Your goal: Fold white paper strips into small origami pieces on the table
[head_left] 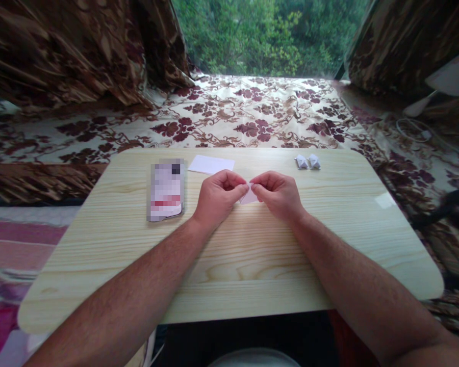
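Note:
Between my two hands is a small piece of white folded paper, held just above the wooden table. Thumb and forefinger of my left hand pinch its left side near the top. My right hand pinches it the same way from the right, so the fingertips almost meet. The fingers cover the paper's upper part, and its fold lines are too small to make out. Beyond my left hand lies a flat stack of white paper. Two small folded paper shapes sit side by side past my right hand.
A blurred-out flat item lies on the left of the light wooden table. A clear patch of tape or film is near the right edge. Behind the table runs a ledge with flowered cloth; a white lamp stands far right.

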`<state>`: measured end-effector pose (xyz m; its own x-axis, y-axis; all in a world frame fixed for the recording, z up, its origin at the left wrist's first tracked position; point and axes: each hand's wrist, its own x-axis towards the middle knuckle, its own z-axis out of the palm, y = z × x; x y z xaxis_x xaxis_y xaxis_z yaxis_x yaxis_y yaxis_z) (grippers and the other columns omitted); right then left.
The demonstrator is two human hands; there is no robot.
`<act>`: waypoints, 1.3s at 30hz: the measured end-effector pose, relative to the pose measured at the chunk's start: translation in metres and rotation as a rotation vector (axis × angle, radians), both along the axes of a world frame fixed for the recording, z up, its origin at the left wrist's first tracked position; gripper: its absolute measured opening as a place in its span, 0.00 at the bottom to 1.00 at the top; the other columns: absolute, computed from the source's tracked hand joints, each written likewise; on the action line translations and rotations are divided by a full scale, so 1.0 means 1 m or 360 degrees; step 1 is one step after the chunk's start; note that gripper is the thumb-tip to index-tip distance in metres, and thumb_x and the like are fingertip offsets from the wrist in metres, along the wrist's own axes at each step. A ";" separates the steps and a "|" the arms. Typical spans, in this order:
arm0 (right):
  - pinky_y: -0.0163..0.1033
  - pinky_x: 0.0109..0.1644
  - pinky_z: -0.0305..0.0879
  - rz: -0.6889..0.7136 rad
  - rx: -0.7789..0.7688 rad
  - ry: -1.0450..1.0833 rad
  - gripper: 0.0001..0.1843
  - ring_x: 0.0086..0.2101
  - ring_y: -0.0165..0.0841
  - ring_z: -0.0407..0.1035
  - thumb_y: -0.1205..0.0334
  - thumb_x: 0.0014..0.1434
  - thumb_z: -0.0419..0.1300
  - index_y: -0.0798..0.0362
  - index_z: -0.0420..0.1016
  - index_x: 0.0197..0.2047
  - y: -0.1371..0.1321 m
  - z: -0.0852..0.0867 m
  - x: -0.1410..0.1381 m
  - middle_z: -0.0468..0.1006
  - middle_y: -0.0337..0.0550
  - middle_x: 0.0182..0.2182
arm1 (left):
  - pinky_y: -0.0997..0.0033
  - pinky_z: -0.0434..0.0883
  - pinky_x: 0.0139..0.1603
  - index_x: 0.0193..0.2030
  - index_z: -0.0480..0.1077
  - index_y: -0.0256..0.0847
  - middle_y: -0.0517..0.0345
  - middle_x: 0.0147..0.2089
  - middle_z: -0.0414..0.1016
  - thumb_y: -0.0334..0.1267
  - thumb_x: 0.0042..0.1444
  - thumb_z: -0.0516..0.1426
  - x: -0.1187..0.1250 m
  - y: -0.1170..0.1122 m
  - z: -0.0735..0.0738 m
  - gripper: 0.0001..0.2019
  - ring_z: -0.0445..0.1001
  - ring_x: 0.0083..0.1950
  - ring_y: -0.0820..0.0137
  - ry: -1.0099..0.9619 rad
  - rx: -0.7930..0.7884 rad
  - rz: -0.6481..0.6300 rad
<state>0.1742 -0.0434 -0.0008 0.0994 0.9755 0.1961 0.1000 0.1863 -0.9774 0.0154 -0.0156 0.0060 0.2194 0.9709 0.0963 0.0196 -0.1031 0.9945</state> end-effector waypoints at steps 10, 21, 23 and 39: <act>0.32 0.23 0.57 0.0015 0.0021 0.0002 0.07 0.20 0.25 0.63 0.60 0.52 0.65 0.55 0.78 0.32 0.000 -0.002 0.000 0.75 0.37 0.21 | 0.75 0.67 0.30 0.31 0.74 0.37 0.59 0.29 0.76 0.36 0.45 0.66 0.001 -0.001 0.001 0.08 0.71 0.29 0.74 0.0003 0.0007 0.0029; 0.32 0.23 0.57 0.0026 0.0004 -0.0007 0.08 0.20 0.25 0.63 0.59 0.52 0.65 0.55 0.77 0.32 -0.001 0.000 0.000 0.75 0.37 0.21 | 0.75 0.66 0.29 0.30 0.73 0.38 0.59 0.28 0.75 0.38 0.44 0.66 0.002 -0.003 0.004 0.08 0.70 0.28 0.74 0.0037 -0.0003 0.0052; 0.32 0.23 0.56 0.0036 0.0014 0.0013 0.07 0.20 0.25 0.63 0.60 0.52 0.65 0.55 0.77 0.32 -0.001 0.000 0.000 0.74 0.37 0.21 | 0.75 0.66 0.29 0.30 0.73 0.38 0.59 0.28 0.75 0.38 0.44 0.66 0.002 -0.003 0.004 0.08 0.70 0.28 0.74 0.0043 0.0001 0.0059; 0.32 0.23 0.56 0.0034 -0.0004 -0.0006 0.07 0.20 0.26 0.63 0.59 0.52 0.65 0.55 0.77 0.31 -0.001 0.002 0.000 0.74 0.37 0.20 | 0.75 0.65 0.29 0.30 0.74 0.38 0.59 0.29 0.76 0.38 0.46 0.66 0.003 -0.004 0.005 0.08 0.70 0.28 0.74 0.0114 0.0080 0.0072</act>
<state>0.1741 -0.0448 0.0009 0.0777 0.9779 0.1941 0.0995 0.1861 -0.9775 0.0180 -0.0200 0.0107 0.1836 0.9743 0.1306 0.0962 -0.1500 0.9840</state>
